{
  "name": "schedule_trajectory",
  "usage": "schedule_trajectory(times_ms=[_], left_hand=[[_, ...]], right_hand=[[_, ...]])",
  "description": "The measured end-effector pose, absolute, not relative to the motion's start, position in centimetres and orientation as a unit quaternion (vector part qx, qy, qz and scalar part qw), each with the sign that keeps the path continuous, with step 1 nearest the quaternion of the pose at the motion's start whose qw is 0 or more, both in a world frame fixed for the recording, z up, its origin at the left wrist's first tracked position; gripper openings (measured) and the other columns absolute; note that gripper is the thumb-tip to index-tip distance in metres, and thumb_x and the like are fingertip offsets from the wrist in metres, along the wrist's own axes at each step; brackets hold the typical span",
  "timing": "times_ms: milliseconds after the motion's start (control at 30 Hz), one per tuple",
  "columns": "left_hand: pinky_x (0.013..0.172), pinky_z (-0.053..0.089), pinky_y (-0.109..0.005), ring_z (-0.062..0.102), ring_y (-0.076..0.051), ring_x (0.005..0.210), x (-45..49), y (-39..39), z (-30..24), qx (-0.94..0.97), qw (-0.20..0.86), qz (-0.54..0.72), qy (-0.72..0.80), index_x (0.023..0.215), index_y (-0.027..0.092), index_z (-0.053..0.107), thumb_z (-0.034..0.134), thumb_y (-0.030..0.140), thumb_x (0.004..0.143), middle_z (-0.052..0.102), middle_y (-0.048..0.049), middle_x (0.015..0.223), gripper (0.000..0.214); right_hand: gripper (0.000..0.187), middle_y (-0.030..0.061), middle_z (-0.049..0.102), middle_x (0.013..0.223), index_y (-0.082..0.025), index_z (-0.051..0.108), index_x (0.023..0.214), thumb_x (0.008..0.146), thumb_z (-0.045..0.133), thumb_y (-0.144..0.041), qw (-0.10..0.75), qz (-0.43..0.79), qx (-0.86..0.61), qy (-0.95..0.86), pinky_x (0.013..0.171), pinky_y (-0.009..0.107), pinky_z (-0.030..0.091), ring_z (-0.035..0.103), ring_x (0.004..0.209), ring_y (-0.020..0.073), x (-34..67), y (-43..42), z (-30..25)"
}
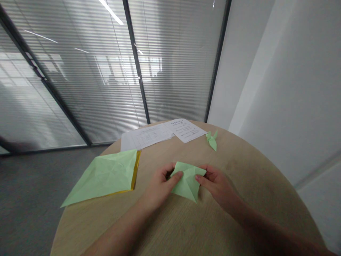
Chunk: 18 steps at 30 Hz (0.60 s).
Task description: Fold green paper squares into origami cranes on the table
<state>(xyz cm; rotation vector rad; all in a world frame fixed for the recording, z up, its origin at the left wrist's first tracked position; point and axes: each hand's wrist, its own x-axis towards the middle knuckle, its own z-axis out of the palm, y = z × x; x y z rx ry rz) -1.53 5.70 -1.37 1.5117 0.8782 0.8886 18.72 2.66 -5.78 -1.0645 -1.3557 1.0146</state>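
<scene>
A creased piece of green paper is held over the near middle part of a round wooden table, one of its corners pointing back toward the person; whether it touches the tabletop I cannot tell. At its left side the left hand grips it, the thumb pressed flat on the upper face and the other fingers curled under the edge. At its right side the right hand pinches it near the corner, thumb on top, fingers behind and partly hidden. To the left of the held paper, well apart from it, lie larger green sheets, with a strip of yellow paper showing along their right and lower edges; a pointed green corner juts past the table's rim. Beyond the held paper, toward the far rim, lie white printed sheets, partly overlapping. Beyond it and to its right stands or lies a small folded green figure with pointed tips, just beside a corner of the printed sheets
</scene>
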Motion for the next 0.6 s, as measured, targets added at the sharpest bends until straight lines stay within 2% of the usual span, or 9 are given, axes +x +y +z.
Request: schedule_trajectory(times_ms=[67,167,233,300,367,467,533,600], left_hand=[[0.086,0.049,-0.035,0.065,-0.025,0.096,-1.5,5.6,-1.3,0.676,0.484,0.405,0.381,0.111,0.019,0.072,0.069,0.037,0.084,0.073,-0.0077,0.105,0.033],[0.105,0.04,-0.04,0.057,-0.027,0.119,-1.5,5.6,-1.4,0.671,0.38,0.481,0.418,0.119,0.023,0.067,0.074,0.031,0.079,0.065,-0.0081,0.128,0.042],[0.102,0.042,-0.041,0.058,-0.026,0.114,-1.4,5.7,-1.4,0.647,0.371,0.499,0.441,0.114,0.021,0.066,0.076,0.03,0.075,0.065,-0.009,0.124,0.041],[0.09,0.048,-0.038,0.062,-0.023,0.097,-1.3,5.8,-1.4,0.622,0.444,0.471,0.44,0.101,0.018,0.068,0.076,0.03,0.075,0.07,-0.0082,0.106,0.03],[0.081,0.051,-0.034,0.064,-0.021,0.085,-1.1,5.8,-1.3,0.575,0.57,0.419,0.411,0.092,0.016,0.069,0.073,0.032,0.077,0.071,-0.0073,0.092,0.023],[0.08,0.054,-0.035,0.067,-0.022,0.087,-0.8,5.5,-1.1,0.464,0.724,0.388,0.332,0.097,0.014,0.07,0.065,0.037,0.081,0.072,-0.0102,0.096,0.028],[0.083,0.054,-0.037,0.068,-0.025,0.091,-0.7,5.3,-1.0,0.42,0.764,0.4,0.284,0.102,0.013,0.071,0.059,0.044,0.085,0.073,-0.0126,0.099,0.036],[0.084,0.054,-0.037,0.068,-0.026,0.095,-0.6,5.1,-0.9,0.427,0.76,0.413,0.265,0.106,0.013,0.071,0.058,0.05,0.087,0.073,-0.0133,0.099,0.044]], right_hand=[[0.014,0.0015,0.071,0.074,-0.023,0.067,0.085,0.085,0.067,-0.037,0.55,0.359,-0.455,-0.601,0.062,0.031,0.057,0.068,0.067,0.0187,18.7,2.4,-5.4],[0.002,0.0036,0.072,0.085,-0.024,0.068,0.083,0.084,0.067,-0.022,0.591,0.16,-0.408,-0.677,0.076,0.033,0.056,0.069,0.082,0.0191,18.8,1.6,-4.1],[0.012,0.0034,0.072,0.085,-0.025,0.069,0.083,0.082,0.067,-0.013,0.593,0.044,-0.367,-0.716,0.077,0.035,0.054,0.067,0.083,0.019,19.0,1.0,-3.0],[0.017,0.0028,0.07,0.081,-0.026,0.069,0.083,0.081,0.067,-0.01,0.576,-0.032,-0.358,-0.734,0.077,0.038,0.052,0.063,0.08,0.0198,19.1,0.6,-2.2],[0.02,0.0021,0.068,0.078,-0.028,0.07,0.083,0.08,0.067,-0.008,0.557,-0.077,-0.36,-0.745,0.08,0.041,0.051,0.061,0.08,0.0207,19.3,0.4,-1.9],[0.026,0.0014,0.066,0.079,-0.03,0.07,0.085,0.077,0.066,-0.006,0.533,-0.118,-0.363,-0.755,0.089,0.046,0.048,0.058,0.083,0.0214,19.5,0.6,-2.3],[0.03,0.0013,0.065,0.082,-0.031,0.071,0.086,0.076,0.064,-0.004,0.507,-0.134,-0.374,-0.765,0.096,0.048,0.044,0.057,0.086,0.0217,19.6,0.8,-2.8],[0.033,0.0012,0.065,0.084,-0.031,0.071,0.087,0.074,0.061,-0.002,0.474,-0.139,-0.388,-0.778,0.101,0.049,0.041,0.056,0.088,0.0217,19.5,0.9,-3.2]])
